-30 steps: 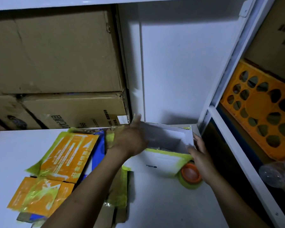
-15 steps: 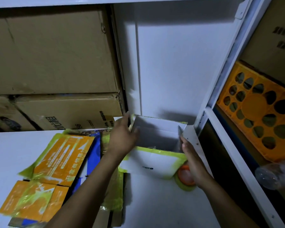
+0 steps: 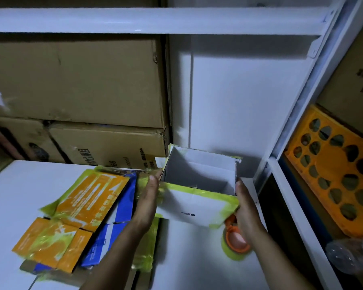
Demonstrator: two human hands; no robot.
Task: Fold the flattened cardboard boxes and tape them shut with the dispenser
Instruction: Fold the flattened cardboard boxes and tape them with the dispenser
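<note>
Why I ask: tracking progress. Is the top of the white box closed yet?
No, the white box is open at the top, its bare inside showing between the left hand and the right hand.
</note>
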